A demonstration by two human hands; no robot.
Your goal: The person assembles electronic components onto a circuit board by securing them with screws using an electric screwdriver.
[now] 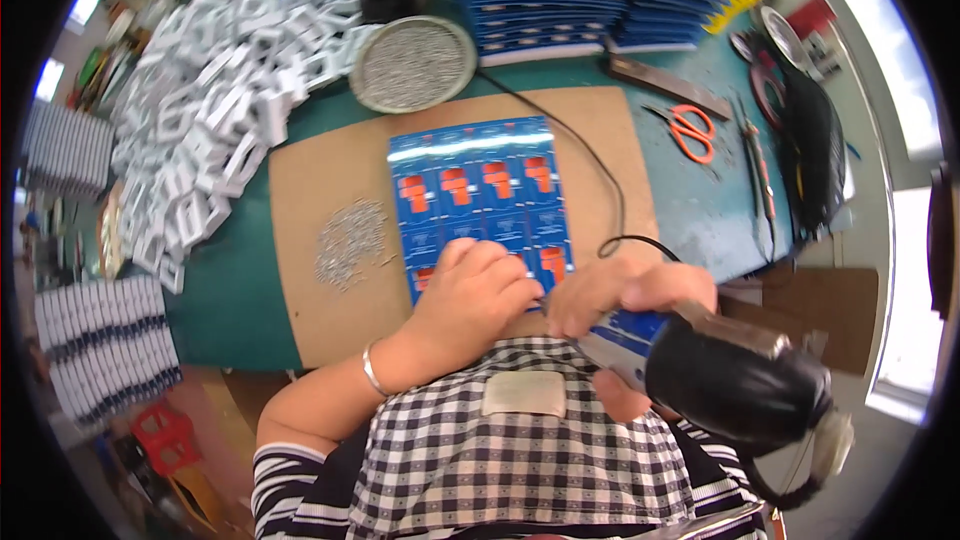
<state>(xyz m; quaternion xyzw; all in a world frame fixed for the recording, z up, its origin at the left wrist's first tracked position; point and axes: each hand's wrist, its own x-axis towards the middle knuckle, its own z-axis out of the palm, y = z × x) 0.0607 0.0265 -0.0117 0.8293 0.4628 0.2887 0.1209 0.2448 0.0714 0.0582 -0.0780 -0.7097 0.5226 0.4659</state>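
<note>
A blue circuit board panel [480, 175] with rows of orange-red parts lies flat on a brown cardboard sheet [320, 180]. My left hand [470, 290] rests over the panel's near edge, its fingers curled and the thumb and fingertips close together. Whatever is between them is too small to make out. In my right hand [630, 300] is an electric screwdriver [735, 375] with a black body and a blue and silver front part. Its front end points left toward my left fingertips, where the tip is hidden. Left of the panel lies a loose pile of small metal screws [350, 243].
Beyond the cardboard stands a round dish [415, 65] full of small metal pieces. White plastic frames [220, 110] are heaped at the left; blue panels [560, 0] stand stacked at the back. Orange-handled scissors [692, 133] and a soldering iron [757, 165] lie right of a black cord [590, 155].
</note>
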